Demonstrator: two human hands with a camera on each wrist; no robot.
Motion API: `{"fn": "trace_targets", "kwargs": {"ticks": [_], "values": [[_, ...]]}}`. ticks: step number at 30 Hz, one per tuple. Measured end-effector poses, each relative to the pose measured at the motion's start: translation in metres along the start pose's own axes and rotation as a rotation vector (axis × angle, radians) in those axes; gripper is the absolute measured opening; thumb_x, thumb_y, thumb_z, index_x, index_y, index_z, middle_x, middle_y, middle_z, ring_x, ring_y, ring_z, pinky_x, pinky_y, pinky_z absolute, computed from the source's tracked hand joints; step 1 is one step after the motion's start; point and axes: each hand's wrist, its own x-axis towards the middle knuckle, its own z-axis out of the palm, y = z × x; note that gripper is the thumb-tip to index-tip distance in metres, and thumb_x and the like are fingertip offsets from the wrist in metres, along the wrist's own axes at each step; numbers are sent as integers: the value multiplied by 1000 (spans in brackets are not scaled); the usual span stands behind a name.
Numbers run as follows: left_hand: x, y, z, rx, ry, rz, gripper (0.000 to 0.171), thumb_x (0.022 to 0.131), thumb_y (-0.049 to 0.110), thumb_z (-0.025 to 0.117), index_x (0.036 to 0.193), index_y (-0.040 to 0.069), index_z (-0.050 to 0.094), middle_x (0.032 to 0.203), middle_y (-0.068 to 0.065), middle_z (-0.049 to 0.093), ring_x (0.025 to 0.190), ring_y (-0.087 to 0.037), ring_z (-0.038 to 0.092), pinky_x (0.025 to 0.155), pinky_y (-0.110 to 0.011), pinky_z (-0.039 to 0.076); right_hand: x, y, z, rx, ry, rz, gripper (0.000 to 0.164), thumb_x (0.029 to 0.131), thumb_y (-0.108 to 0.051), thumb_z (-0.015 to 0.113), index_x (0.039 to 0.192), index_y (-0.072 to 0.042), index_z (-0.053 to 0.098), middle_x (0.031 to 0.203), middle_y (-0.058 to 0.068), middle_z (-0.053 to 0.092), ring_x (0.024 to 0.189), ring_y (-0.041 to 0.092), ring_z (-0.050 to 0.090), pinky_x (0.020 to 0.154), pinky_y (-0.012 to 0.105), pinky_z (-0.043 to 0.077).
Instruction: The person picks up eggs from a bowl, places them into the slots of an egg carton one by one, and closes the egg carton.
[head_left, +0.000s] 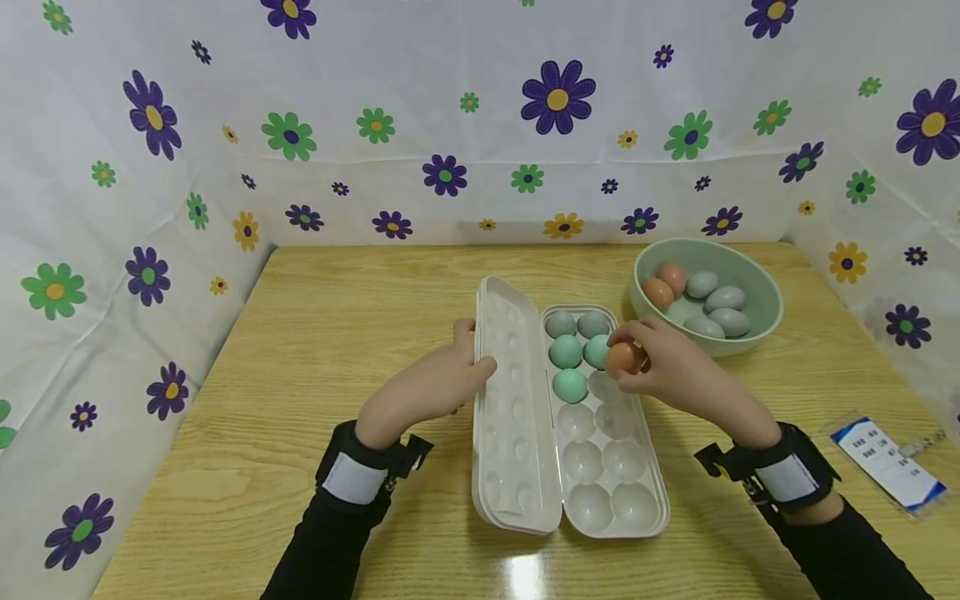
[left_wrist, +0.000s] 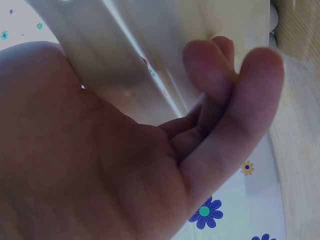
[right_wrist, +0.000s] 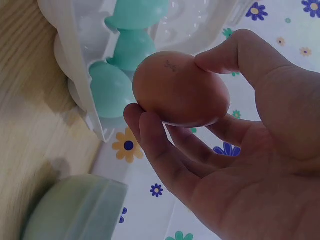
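An open white egg carton (head_left: 576,423) lies lengthwise on the table, its lid (head_left: 516,417) raised on the left. My left hand (head_left: 431,379) holds the lid's outer edge, thumb on the inner side and fingers behind. In my right hand (head_left: 667,362), a brown egg (right_wrist: 180,90) is pinched between thumb and fingertips, over the carton's right column. Two grey eggs (head_left: 560,324) fill the far row. Nearer are several green eggs (head_left: 571,386), one partly hidden by the right hand. The cups (head_left: 589,508) at the near end hold no eggs.
A pale green bowl (head_left: 772,312) at the back right holds two brown eggs (head_left: 657,293) and several grey eggs (head_left: 725,298). A badge (head_left: 888,462) in a clear sleeve lies at the table's right edge. Flowered cloth (head_left: 450,108) surrounds the wooden table (head_left: 337,333).
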Motion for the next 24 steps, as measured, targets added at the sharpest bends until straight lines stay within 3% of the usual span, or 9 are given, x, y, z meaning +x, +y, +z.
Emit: {"fn": "trace_targets", "kwargs": {"ticks": [14, 24], "values": [[-3, 0, 0, 2, 0, 0, 64, 93, 33, 34, 142, 6, 2, 70, -7, 50, 57, -21, 49, 51, -32, 40, 5, -6, 25, -40, -8, 11, 37, 74, -22, 71, 104, -7, 56, 96, 6, 52, 83, 19, 49, 71, 34, 46], [-1, 0, -1, 9, -2, 5, 65, 93, 34, 34, 141, 7, 1, 68, -6, 49, 55, -21, 49, 51, -32, 40, 6, -2, 31, -115, 15, -91, 31, 71, -13, 72, 97, -4, 59, 87, 5, 55, 80, 20, 49, 70, 37, 44]]}}
